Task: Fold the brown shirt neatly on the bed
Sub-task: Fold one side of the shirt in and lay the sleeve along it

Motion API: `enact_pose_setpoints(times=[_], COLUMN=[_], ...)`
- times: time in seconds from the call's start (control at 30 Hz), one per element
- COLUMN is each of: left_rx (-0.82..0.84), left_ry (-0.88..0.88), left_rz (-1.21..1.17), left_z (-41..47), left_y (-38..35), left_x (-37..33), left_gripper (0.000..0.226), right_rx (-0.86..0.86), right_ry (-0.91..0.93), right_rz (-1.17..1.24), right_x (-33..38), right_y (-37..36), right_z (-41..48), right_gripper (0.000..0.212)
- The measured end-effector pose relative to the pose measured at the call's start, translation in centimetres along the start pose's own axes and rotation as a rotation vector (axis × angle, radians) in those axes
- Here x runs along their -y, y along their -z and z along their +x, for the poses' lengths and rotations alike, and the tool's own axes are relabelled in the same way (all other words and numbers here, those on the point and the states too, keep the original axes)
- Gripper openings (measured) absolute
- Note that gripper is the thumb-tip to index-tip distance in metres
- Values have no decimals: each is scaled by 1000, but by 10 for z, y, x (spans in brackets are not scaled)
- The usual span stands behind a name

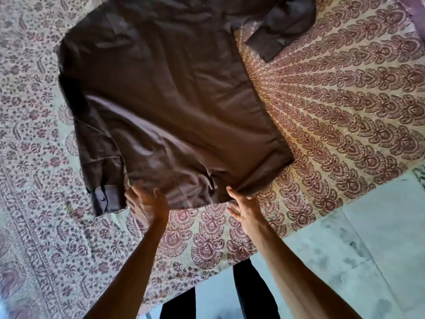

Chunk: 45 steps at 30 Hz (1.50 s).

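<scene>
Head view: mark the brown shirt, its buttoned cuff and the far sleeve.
brown shirt [165,93], head view, middle of the body panel.
buttoned cuff [111,200], head view, cuff face beside the button.
far sleeve [276,28], head view, flat cloth above its cuff end.

One brown shirt [161,100], one bed [345,100], two hands: left hand [147,204], right hand [247,209]

I see the bed [69,261] under a cream bedspread printed in maroon [345,100]; a glossy brown long-sleeved shirt [161,88] lies spread on it.
</scene>
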<state>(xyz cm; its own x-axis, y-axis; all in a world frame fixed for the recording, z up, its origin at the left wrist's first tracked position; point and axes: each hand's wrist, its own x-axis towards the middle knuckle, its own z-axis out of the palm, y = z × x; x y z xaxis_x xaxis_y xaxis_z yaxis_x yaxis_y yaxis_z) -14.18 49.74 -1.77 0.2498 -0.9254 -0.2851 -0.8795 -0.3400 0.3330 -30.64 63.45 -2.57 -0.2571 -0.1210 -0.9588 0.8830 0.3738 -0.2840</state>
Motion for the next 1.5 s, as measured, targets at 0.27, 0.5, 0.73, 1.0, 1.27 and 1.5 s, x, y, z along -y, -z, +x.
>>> enact_pose_setpoints(times=[0.27,0.5,0.73,1.0,1.27,1.5], left_rx=[490,1004,1227,1422,1468,1254], left_ry=[90,180,306,237,239,171], left_rz=[-241,-609,-696,-589,-543,-376], left_z=[66,59,73,90,105,108], left_y=[22,54,88,104,112,84], left_x=[45,69,98,93,93,113], left_gripper=[53,13,23,21,22,22], right_rx=[-299,-362,-216,388,371,126], right_ry=[174,219,10,-69,120,172], right_rz=[139,174,187,635,827,353], right_x=[-38,-48,-58,-94,-88,-109], right_y=[-51,-74,-79,-118,-135,-66], right_z=[-7,-21,-29,-32,-25,-30], right_gripper=[37,38,47,78,62,51])
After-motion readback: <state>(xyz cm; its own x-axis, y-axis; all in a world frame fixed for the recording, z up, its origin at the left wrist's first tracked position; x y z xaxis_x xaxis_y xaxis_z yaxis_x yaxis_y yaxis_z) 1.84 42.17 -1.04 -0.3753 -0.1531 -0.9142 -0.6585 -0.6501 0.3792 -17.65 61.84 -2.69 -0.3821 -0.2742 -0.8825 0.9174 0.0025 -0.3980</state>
